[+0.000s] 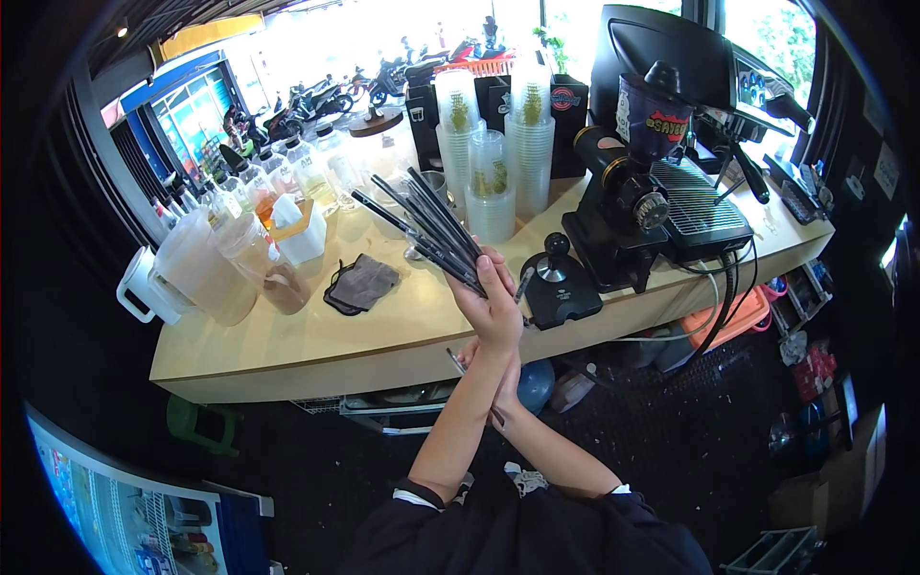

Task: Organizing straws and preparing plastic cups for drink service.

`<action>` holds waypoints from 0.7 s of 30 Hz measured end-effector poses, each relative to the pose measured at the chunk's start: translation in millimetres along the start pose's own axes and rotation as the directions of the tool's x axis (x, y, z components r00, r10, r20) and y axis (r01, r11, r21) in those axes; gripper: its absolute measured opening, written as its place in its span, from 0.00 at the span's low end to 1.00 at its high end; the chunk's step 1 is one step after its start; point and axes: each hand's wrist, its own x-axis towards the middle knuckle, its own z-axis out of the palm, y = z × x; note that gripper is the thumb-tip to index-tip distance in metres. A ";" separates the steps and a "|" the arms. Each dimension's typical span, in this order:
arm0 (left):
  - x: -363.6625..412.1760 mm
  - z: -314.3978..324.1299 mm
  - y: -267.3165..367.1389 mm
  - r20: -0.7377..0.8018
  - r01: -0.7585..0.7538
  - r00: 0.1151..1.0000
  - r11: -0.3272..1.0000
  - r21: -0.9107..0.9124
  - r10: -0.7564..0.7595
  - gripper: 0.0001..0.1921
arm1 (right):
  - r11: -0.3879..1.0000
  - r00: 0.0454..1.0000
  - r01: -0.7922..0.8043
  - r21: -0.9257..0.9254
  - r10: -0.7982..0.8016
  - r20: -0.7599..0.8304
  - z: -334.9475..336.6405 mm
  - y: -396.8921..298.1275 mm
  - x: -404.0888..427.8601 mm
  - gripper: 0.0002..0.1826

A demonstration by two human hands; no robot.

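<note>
Raised over the counter's front edge, my left hand (492, 298) is closed around a bundle of black drinking straws (424, 223), some apparently in clear wrappers. The straws fan out towards the upper left. My forearms cross, and my right hand (471, 353) sits lower, partly hidden behind my left wrist. A thin dark stick, seemingly another straw (455, 361), passes through its fingers; one end shows on each side of my left forearm. A short clear-and-dark piece (523, 284) shows just right of my left hand. Beside it lies a black tamping mat with a coffee tamper (553, 267).
On the wooden counter (287, 352) stand plastic pitchers (205, 269), a tissue box (302, 233), a folded dark cloth (364, 282), bottles (316, 169), stacked plastic cups (530, 162), a coffee grinder (632, 208) and an espresso machine (701, 205). Below are cables, a green stool (203, 424) and an orange container (729, 316).
</note>
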 end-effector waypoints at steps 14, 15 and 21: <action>17.7 -6.4 9.1 -0.139 0.131 0.979 0.982 -0.139 -0.150 0.15 | 0.896 0.924 -0.140 0.423 0.271 -0.269 25.0 7.7 5.9 0.27; 21.8 -14.0 9.6 -0.153 0.123 0.978 0.984 -0.126 -0.142 0.15 | 0.900 0.881 -0.066 0.431 0.255 -0.399 42.6 2.7 12.8 0.28; 56.5 -64.8 23.9 -0.183 0.346 0.892 0.885 -0.310 -0.413 0.11 | 0.993 0.999 -0.031 0.117 0.027 0.033 39.1 -28.2 24.0 0.30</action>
